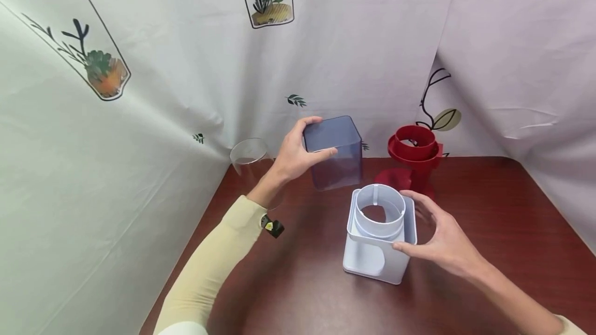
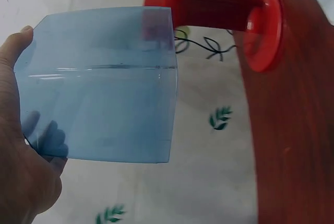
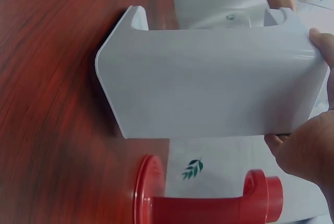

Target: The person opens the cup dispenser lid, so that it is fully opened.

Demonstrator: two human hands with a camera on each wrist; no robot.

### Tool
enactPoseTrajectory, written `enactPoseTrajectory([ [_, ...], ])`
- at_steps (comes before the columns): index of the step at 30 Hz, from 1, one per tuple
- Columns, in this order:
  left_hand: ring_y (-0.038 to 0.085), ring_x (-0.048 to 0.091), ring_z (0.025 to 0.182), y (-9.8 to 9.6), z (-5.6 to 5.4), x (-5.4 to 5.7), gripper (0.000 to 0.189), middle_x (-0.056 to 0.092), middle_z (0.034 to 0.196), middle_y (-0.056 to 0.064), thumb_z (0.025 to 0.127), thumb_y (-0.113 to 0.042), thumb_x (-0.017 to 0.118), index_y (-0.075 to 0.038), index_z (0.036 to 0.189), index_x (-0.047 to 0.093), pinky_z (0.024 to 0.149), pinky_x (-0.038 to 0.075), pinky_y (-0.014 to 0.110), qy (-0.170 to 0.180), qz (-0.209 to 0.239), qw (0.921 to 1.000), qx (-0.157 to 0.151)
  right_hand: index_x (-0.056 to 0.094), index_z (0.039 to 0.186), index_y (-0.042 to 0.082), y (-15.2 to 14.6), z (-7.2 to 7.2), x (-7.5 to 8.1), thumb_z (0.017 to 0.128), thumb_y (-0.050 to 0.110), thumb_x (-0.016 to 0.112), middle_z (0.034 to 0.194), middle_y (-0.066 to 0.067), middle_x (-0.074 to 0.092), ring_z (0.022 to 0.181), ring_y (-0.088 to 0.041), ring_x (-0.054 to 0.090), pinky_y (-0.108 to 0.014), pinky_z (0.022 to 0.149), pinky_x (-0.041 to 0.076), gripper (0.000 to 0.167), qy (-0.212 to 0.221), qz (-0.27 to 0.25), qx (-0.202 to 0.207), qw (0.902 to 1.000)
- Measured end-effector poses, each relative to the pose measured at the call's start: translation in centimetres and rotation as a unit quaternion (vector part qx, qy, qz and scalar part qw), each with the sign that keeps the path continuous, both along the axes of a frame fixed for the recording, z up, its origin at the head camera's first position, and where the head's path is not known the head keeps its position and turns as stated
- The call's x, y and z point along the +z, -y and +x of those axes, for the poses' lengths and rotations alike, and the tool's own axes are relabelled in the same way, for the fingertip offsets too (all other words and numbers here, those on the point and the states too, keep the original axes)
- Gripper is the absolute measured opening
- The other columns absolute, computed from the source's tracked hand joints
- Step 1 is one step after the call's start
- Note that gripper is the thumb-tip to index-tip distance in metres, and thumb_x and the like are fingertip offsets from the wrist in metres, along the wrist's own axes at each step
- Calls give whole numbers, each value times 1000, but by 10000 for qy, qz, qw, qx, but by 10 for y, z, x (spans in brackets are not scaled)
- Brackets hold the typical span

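My left hand grips a translucent blue square-sided container by its upper end, thumb and fingers on opposite sides. It is held above the table, back and left of a white stand. In the left wrist view, fingertips show through the wall of the blue container. The white stand has a squarish body, a cut-out front and a round collar on top. My right hand holds it by the upper right rim, thumb at the front. Seen from the right wrist, the smooth side of the white stand faces the camera.
A red stand with a round collar is behind the white one, at the back right. Behind my left forearm stands a clear cylinder. The reddish-brown table meets white printed cloth at the back and sides.
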State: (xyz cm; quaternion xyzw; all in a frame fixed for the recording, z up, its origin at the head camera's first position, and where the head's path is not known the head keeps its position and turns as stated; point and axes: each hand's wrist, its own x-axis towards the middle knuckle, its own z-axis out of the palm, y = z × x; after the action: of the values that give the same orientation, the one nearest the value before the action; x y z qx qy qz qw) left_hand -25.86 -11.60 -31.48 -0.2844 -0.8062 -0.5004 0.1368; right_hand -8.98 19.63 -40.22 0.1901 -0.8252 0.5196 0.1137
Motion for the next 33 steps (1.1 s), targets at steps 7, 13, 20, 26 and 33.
enactPoseTrajectory([
  [7,22,61,111,-3,-10,-26,81,59,137,6,79,-37,93,-14,146,55,92,54,37,143,95,9997,193,49,156,19,-11,3,4,73,8,99,139,-5,60,122,7,58,-8,97,46,98,-13,47,-228,9997],
  [13,20,57,118,-3,-19,-47,81,59,139,4,79,-42,92,-14,146,56,99,50,38,27,-119,9989,456,49,156,14,-19,4,4,72,2,98,138,0,62,122,6,59,-7,99,44,98,-130,-36,-330,9994],
  [20,20,56,121,-1,-25,-70,83,56,143,4,80,-44,91,-12,147,55,101,50,40,141,-227,9981,552,49,156,14,-28,5,4,73,0,97,138,8,62,121,6,60,-7,97,45,97,-118,-59,-520,9986],
  [26,19,58,120,-3,-26,-86,81,58,142,3,79,-49,91,-18,146,56,101,50,40,217,-391,9971,620,49,156,13,-37,7,4,73,-1,96,138,11,61,122,7,58,-5,97,43,96,-112,-37,-690,9975],
  [33,21,58,122,-6,-27,-100,83,57,143,3,79,-49,91,-17,146,55,104,49,42,269,-607,9952,725,50,154,13,-48,11,4,72,-4,96,138,11,61,122,6,58,-5,98,43,95,-99,-106,-908,9958],
])
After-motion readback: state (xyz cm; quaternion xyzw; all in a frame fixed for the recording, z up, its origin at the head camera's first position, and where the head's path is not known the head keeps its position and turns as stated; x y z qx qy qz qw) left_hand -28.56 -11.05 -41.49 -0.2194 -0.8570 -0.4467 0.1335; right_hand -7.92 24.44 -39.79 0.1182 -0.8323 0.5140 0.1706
